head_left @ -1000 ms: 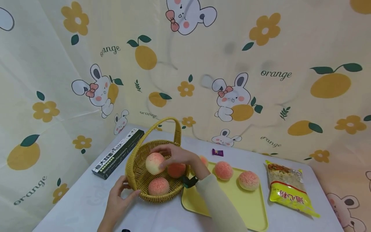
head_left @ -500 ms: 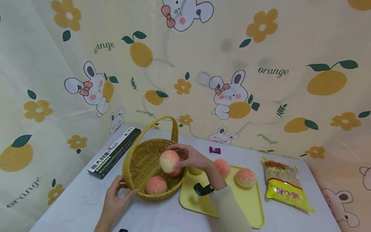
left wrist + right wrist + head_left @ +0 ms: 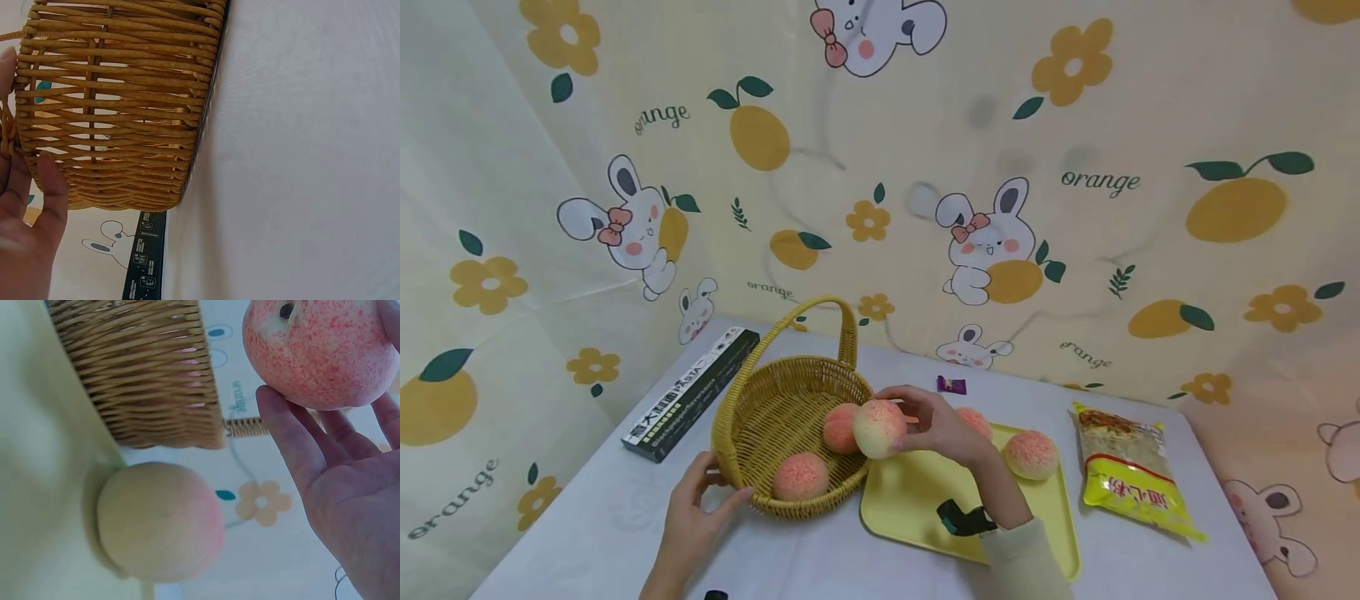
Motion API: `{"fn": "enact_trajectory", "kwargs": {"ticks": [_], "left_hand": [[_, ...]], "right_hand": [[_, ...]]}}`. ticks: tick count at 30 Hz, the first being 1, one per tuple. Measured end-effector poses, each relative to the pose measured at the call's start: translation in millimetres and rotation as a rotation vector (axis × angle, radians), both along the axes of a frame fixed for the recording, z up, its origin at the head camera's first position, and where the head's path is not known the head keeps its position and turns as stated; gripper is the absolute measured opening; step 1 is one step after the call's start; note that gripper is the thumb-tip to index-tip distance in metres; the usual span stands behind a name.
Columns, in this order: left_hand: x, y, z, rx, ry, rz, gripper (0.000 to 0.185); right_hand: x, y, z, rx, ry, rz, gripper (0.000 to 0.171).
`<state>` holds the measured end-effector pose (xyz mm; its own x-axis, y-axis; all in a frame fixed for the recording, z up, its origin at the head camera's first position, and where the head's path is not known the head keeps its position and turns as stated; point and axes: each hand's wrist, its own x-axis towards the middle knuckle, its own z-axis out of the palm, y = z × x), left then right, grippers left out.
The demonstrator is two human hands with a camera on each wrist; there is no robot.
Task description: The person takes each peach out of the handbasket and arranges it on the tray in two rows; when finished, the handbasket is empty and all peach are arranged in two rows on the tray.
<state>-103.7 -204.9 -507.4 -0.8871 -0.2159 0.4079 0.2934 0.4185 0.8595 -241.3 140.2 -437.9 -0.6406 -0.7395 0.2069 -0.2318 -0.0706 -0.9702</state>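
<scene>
My right hand [image 3: 943, 429] grips a pink and cream peach [image 3: 878, 429] above the right rim of the wicker basket [image 3: 775, 396]. In the right wrist view, the fingers and thumb hold this peach [image 3: 319, 350] with its dark stem pit showing. My left hand [image 3: 694, 512] grips the basket's left side near the foot of the handle, thumb along the rim. Inside the basket lie two peaches: one at the front [image 3: 801, 477], another [image 3: 838, 429] by the right wall, partly hidden by the held one.
A yellow tray [image 3: 917, 504] right of the basket bears peaches [image 3: 1032, 455], one yellowish peach [image 3: 159, 522] near the basket in the right wrist view. A pasta box [image 3: 692, 396] lies left, a small purple packet [image 3: 951, 385] behind, a yellow food bag [image 3: 1135, 471] far right.
My right hand has carried the peach from over the basket's middle rightward to its right rim. My left hand keeps its grip on the basket. The head view has shifted slightly.
</scene>
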Motion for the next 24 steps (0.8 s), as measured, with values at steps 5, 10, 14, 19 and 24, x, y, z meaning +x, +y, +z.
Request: {"fn": "enact_trajectory", "kwargs": {"ticks": [5,10,14,19,24], "left_hand": [[0.6,1.4,0.6,0.006,0.041,-0.013,0.051],[1.3,2.2,1.2,0.004,0.038,-0.009,0.050],[1.0,1.3,0.7,0.008,0.050,-0.018,0.051],[0.4,0.8,0.5,0.003,0.054,-0.024,0.052],[0.8,0.2,-0.4,-0.012,0.009,-0.007,0.053]], "right_hand": [[9.5,11.3,-6.1,0.000,-0.003,-0.025,0.060],[17.4,18.7,-16.1,-0.012,-0.021,-0.041,0.060],[22.2,23.2,-24.4,-0.026,-0.041,-0.032,0.059],[26.5,28.4,-31.2,-0.025,-0.032,-0.027,0.060],[30.8,31.3,-36.9,0.014,-0.067,-0.021,0.060]]}}
